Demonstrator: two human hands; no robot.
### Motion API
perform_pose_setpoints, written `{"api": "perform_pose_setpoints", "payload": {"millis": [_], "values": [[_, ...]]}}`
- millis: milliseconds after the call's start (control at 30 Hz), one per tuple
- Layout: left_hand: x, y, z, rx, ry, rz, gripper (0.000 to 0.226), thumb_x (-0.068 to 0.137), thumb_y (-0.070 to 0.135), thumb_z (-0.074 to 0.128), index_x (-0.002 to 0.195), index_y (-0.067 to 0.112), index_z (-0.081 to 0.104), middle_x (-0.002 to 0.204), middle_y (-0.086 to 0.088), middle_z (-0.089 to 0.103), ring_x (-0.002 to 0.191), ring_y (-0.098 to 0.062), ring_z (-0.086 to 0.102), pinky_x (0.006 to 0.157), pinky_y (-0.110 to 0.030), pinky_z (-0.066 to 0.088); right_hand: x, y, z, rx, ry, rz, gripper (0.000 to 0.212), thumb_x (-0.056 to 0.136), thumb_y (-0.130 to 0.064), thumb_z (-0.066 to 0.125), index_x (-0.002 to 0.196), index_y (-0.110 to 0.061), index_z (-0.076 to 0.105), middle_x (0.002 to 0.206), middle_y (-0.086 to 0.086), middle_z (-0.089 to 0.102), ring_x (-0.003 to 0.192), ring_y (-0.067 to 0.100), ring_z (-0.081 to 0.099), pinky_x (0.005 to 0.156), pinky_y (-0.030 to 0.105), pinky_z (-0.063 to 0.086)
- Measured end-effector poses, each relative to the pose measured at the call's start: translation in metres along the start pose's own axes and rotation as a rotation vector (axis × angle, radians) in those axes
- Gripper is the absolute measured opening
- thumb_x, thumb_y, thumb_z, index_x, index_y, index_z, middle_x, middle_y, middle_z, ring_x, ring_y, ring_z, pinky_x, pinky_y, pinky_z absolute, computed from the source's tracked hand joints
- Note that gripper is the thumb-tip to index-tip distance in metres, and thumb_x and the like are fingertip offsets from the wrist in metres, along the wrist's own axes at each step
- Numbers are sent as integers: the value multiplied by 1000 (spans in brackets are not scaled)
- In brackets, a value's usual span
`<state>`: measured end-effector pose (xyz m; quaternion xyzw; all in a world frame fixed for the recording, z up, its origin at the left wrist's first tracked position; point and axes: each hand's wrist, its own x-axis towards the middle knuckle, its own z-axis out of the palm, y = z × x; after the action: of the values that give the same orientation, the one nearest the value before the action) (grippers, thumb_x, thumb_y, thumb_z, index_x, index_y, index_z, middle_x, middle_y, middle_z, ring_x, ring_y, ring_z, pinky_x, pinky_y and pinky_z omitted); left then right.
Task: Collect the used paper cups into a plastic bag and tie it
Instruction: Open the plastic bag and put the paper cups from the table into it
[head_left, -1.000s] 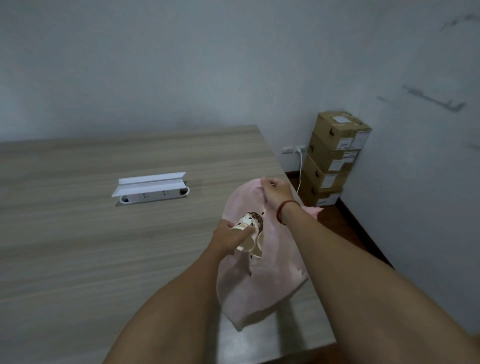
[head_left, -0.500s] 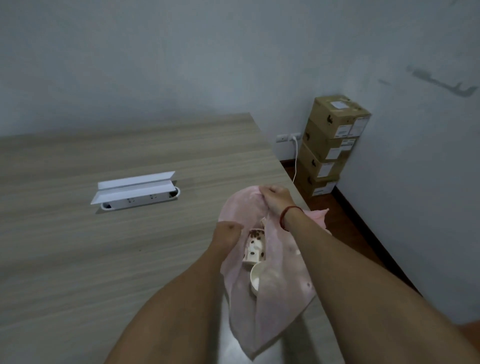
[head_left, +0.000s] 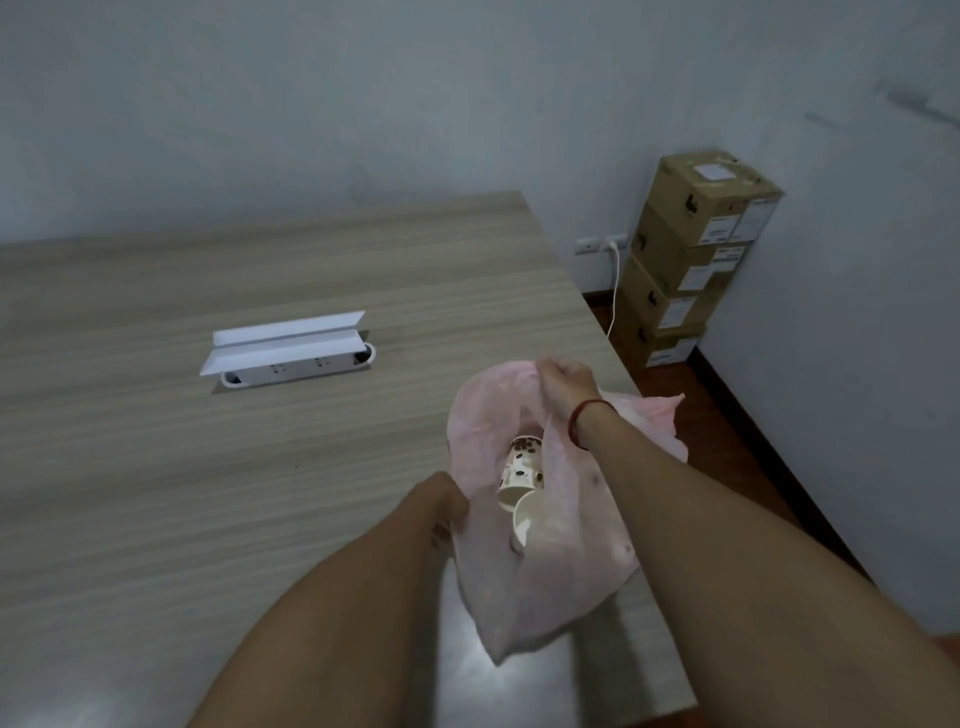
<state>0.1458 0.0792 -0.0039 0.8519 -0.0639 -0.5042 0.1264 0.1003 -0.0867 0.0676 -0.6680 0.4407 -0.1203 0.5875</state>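
1. On the wood-grain table (head_left: 156, 493), at ten o'clock from the hands: a white power strip (head_left: 291, 358) set into the top, its lid flipped up.
2. Beyond the table's far right corner, at one o'clock: a stack of cardboard boxes (head_left: 691, 260) against the grey wall (head_left: 363, 104), a white cord (head_left: 615, 291) plugged into the outlet beside it, dark wooden floor below.
3. Over the table's right edge, at centre: a pink plastic bag (head_left: 561, 566), held open and hanging, spotted paper cups (head_left: 524, 467) lying inside near the mouth.
4. Right hand (head_left: 563, 382), at twelve o'clock of the bag: raised, fingers pinched shut on the far rim; a red string around the wrist.
5. Left hand (head_left: 441, 506), at nine o'clock of the bag: against the near rim, fingers curled onto the plastic, grip mostly hidden by the wrist.
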Motion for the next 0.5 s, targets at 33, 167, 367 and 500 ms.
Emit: {"api": "perform_pose_setpoints", "payload": {"millis": [33, 167, 367, 500], "values": [[-1, 1, 0, -34, 73, 39, 22, 91, 2, 56, 108, -10, 62, 112, -25, 66, 114, -33, 64, 87, -42, 55, -4, -1, -4, -9, -9, 17, 33, 91, -40, 47, 77, -12, 59, 71, 2, 54, 64, 16, 49, 62, 27, 42], [-24, 15, -10, -291, 397, 308, 28, 92, 0, 50, 108, -21, 60, 114, -36, 63, 106, -45, 64, 78, -44, 53, -26, -6, -27, -169, -75, 41, 83, 60, -65, 70, 119, -8, 60, 106, 8, 65, 95, 25, 62, 82, 35, 50], [-92, 51, -18, -759, 562, 448, 44, 104, 23, 28, 118, -9, 55, 103, -29, 63, 90, -41, 66, 69, -40, 54, -54, -14, -67, -309, 47, 35, 54, 83, -17, 62, 132, 3, 49, 134, 20, 56, 115, 33, 58, 93, 37, 51], [-129, 70, -18, -797, 567, 496, 46, 105, 23, 26, 131, -9, 48, 90, -22, 58, 71, -28, 63, 43, -26, 47, -74, -22, -97, -221, 113, 11, 47, 88, -18, 50, 130, 3, 50, 132, 21, 55, 109, 31, 58, 91, 37, 47]]}}
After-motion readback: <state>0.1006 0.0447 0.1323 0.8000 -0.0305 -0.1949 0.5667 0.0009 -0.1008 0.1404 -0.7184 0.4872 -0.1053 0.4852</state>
